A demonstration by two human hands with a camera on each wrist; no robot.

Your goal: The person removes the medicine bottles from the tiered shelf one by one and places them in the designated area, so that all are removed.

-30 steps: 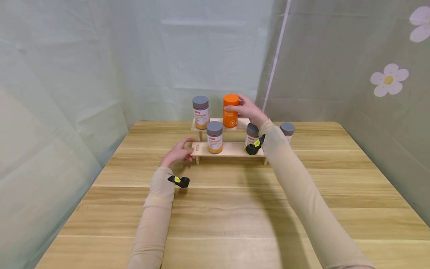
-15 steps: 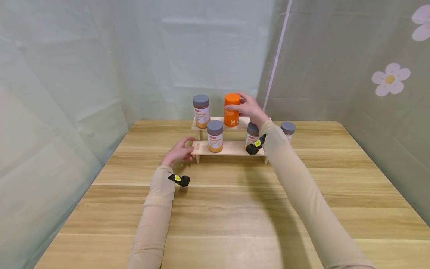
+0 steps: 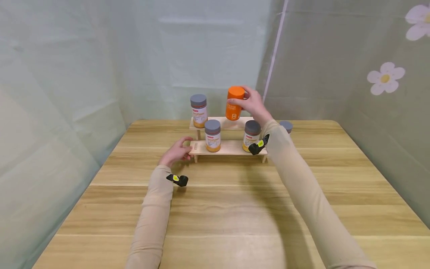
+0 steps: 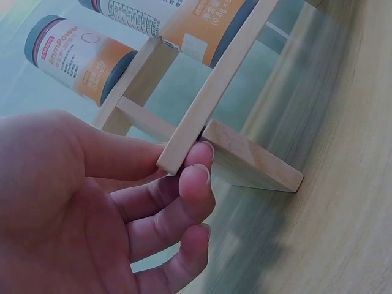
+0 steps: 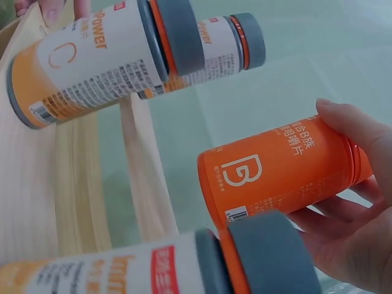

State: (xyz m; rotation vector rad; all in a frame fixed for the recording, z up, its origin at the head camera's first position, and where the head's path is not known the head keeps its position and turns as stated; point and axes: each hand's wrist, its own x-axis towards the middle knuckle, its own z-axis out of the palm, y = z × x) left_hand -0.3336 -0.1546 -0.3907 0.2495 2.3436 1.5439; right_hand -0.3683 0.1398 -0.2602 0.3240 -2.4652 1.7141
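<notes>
Right hand (image 3: 254,104), upper centre of frame, fingers curled round the orange bottle (image 3: 234,103), gripping near its cap. Bottle tilted, lifted just clear of the upper step of the wooden rack (image 3: 228,148). Left hand (image 3: 177,152), left of centre, pinches the left end of the rack's lower step between thumb and fingers. Three grey-capped bottles on the rack: one (image 3: 199,110) on the upper step, two (image 3: 212,135) (image 3: 252,134) on the lower. A fourth (image 3: 286,126) stands behind the right forearm, mostly hidden. All on a wooden table (image 3: 235,209).
</notes>
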